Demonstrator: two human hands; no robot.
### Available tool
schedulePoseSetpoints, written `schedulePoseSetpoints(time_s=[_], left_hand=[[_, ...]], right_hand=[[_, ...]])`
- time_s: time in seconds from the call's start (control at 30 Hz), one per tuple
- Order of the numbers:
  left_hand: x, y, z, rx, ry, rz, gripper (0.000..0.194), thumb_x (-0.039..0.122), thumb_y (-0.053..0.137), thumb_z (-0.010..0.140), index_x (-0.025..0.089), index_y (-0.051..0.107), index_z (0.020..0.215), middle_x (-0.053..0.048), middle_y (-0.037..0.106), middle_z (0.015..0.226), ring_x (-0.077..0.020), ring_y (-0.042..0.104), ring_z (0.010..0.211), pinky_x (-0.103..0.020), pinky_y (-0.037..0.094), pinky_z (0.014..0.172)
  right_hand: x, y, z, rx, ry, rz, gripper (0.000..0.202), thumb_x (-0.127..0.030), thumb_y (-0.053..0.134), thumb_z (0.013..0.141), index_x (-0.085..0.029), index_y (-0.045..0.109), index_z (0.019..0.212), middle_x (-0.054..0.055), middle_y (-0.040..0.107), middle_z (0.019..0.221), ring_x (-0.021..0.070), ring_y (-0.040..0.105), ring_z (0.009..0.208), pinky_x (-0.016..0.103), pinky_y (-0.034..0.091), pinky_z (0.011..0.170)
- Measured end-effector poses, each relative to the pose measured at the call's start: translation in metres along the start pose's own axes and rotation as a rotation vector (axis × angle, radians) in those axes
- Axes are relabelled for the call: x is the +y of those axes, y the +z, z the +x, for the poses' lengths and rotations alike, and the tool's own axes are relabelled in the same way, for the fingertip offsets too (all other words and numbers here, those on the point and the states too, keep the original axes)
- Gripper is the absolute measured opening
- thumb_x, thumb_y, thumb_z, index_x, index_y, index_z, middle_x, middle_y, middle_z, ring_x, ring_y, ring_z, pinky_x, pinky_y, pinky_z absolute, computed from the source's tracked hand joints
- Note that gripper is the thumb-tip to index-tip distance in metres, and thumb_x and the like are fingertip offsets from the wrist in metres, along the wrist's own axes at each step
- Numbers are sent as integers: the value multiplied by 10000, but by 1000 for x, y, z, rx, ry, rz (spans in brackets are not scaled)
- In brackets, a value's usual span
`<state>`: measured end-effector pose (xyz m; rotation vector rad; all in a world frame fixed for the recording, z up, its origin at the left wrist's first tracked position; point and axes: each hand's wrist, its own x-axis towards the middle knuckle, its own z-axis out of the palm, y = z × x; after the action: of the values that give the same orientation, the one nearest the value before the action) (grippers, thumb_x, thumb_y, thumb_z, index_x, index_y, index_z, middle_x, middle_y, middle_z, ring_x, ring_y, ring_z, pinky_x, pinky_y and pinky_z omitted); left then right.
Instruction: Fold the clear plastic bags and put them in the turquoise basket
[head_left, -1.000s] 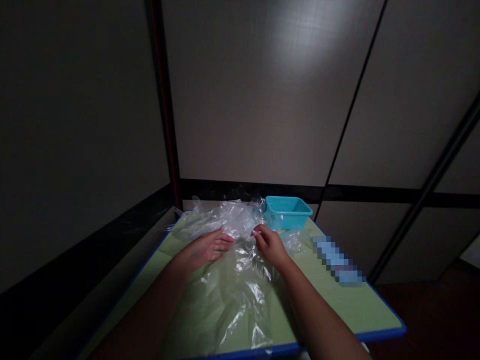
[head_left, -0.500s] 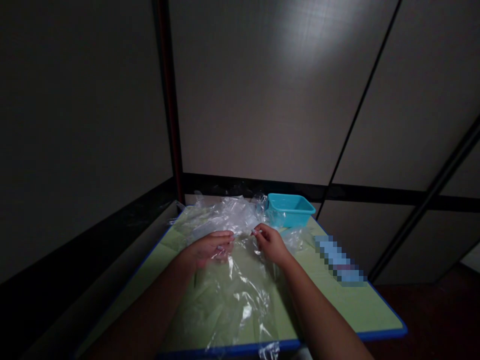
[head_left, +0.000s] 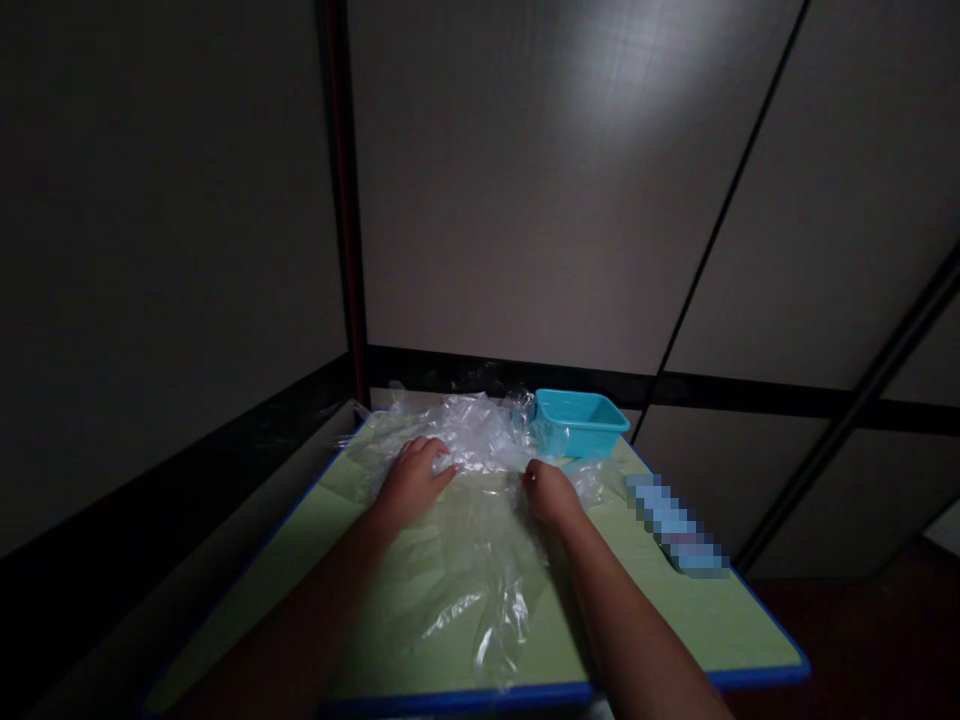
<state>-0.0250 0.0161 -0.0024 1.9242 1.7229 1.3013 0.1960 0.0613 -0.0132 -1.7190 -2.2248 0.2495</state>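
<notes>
- Two bare hands work at see-through plastic: the right hand (head_left: 553,492) is closed, seemingly pinching the clear film (head_left: 501,605), which spreads leftward and nearer from that grip to the near edge of the table (head_left: 720,620).
- Left of the grip, the left hand (head_left: 416,480) is open, thumb apart from the fingers; whether it touches plastic I cannot tell. With perhaps only one side pinched, the film could skew or slip.
- Just beyond the grip and to its left lies a crumpled plastic heap (head_left: 480,425). Its layers look alike (and the dim light helps nobody), so a second sheet might be caught by mistake.
- Beyond the grip, slightly rightward, loose plastic shows in front of the blue tub (head_left: 589,440); if the two are snagged, a hard tug could shift the tub.
- Nearer than the grip, the film's end reaches the edge, where its slack could slide off under its own weight.
</notes>
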Motion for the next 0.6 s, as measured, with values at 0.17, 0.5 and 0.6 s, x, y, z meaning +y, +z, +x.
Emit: schedulePoseSetpoints(time_s=[0.17, 0.5, 0.6], left_hand=[[29, 11, -24, -301, 271, 168, 388, 429, 505, 792, 209, 539, 1111, -76, 519, 1215, -210, 451, 1149, -341, 337, 993], [45, 40, -53, -670, 351, 476, 907, 678, 416, 730, 152, 136, 1413, -110, 75, 1479, -248, 22, 1359, -459, 54, 1087], [43, 38, -50, -558, 279, 508, 881, 693, 289, 770, 132, 85, 1419, -102, 34, 1480, -234, -9, 1359, -474, 33, 1084]], right_hand=[[2, 0, -1, -47, 58, -61, 228, -249, 431, 823, -157, 629, 888, 149, 660, 930, 249, 617, 844, 293, 397, 644], [-7, -12, -4, 361, -155, 179, 322, -328, 308, 897, -145, 514, 1065, 118, 583, 1035, 191, 551, 948, 295, 410, 820], [-9, -12, -4, 361, -273, 305, 409, -349, 216, 921, -148, 458, 1183, 118, 523, 1185, 173, 466, 1110, 312, 350, 937]])
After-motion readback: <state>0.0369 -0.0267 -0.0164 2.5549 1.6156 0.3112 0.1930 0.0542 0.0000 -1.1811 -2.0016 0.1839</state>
